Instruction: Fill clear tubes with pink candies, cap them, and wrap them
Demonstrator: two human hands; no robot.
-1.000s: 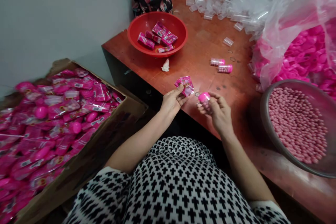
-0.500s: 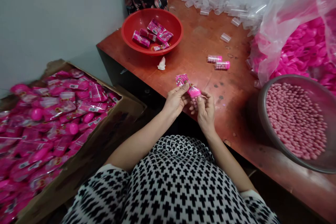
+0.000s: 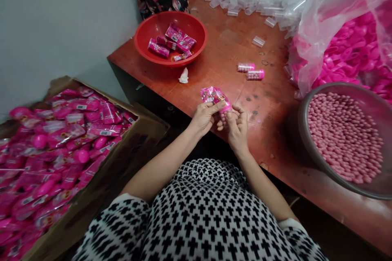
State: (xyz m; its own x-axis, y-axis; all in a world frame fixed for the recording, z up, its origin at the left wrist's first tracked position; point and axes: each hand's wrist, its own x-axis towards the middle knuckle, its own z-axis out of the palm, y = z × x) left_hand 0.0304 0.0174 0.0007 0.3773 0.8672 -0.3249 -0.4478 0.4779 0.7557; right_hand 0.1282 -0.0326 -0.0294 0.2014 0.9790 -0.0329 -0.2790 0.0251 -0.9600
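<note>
Close to the table's front edge, my left hand (image 3: 203,119) pinches a printed pink wrapper (image 3: 211,94), whose top sticks up past the fingers. My right hand (image 3: 238,128) grips the lower end of a pink-capped tube of beads (image 3: 226,110) beside it. The wrapper lies against the tube's cap; how far it covers the tube is hidden by the fingers. Two more filled tubes, one (image 3: 246,67) just behind the other (image 3: 255,74), lie on the table beyond my right hand.
A red bowl (image 3: 141,51) holds wrapped packs, with a white scrap (image 3: 183,76) before it. Clear tubes (image 3: 232,11) and a bag of pink pieces (image 3: 346,55) lie behind. A bead-filled bucket (image 3: 303,118) stands right; a carton (image 3: 147,124) of packs stands left.
The wrapper has shifted over the pink cap, and my left fingers have moved along it towards my right hand. The whole view has turned slightly, shifting table items left.
</note>
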